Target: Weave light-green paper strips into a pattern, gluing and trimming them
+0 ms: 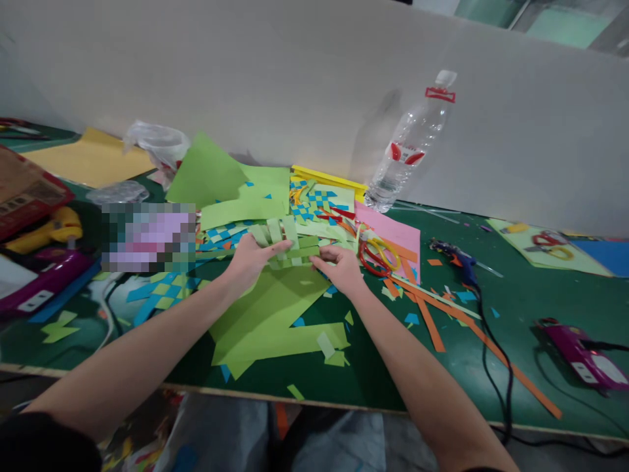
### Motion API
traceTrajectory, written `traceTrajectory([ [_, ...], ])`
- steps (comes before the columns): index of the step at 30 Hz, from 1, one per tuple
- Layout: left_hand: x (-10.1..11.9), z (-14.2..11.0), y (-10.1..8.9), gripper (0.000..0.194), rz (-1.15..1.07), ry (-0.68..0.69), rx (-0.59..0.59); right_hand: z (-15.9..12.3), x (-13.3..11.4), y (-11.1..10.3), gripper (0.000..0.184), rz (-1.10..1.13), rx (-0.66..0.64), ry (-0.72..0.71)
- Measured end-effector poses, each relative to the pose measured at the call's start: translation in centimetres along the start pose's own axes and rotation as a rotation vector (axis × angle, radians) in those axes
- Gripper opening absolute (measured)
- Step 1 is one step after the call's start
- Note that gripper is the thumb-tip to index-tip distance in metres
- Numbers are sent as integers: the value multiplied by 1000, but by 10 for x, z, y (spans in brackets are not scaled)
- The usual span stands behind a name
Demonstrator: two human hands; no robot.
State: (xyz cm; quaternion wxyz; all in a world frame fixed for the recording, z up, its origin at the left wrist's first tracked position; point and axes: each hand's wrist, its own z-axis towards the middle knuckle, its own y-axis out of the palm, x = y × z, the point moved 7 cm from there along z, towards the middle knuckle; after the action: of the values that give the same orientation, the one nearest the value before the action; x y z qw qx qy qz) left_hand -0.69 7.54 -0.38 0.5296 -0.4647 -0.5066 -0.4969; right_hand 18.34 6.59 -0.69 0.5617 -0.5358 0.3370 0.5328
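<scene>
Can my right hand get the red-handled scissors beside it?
Probably yes: the red-handled scissors lie beside your right hand with nothing seen blocking, but it would first need to release the green paper strips.

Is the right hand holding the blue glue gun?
No, the right hand pinches a green paper strip; the glue gun lies on the table.

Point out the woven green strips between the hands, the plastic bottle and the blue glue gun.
Woven green strips [301,252]: head view, on a strip between the hands.
Plastic bottle [406,153]: head view, on its label.
Blue glue gun [466,262]: head view, on its body.
</scene>
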Motion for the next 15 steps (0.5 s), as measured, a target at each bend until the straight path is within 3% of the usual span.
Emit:
traceTrajectory([
  [8, 5, 2, -5, 27, 44, 99, 52, 1, 3, 0, 23, 14, 0, 23],
  [15, 8, 0, -5, 25, 53, 131, 52, 2, 2, -2, 23, -4, 13, -24],
])
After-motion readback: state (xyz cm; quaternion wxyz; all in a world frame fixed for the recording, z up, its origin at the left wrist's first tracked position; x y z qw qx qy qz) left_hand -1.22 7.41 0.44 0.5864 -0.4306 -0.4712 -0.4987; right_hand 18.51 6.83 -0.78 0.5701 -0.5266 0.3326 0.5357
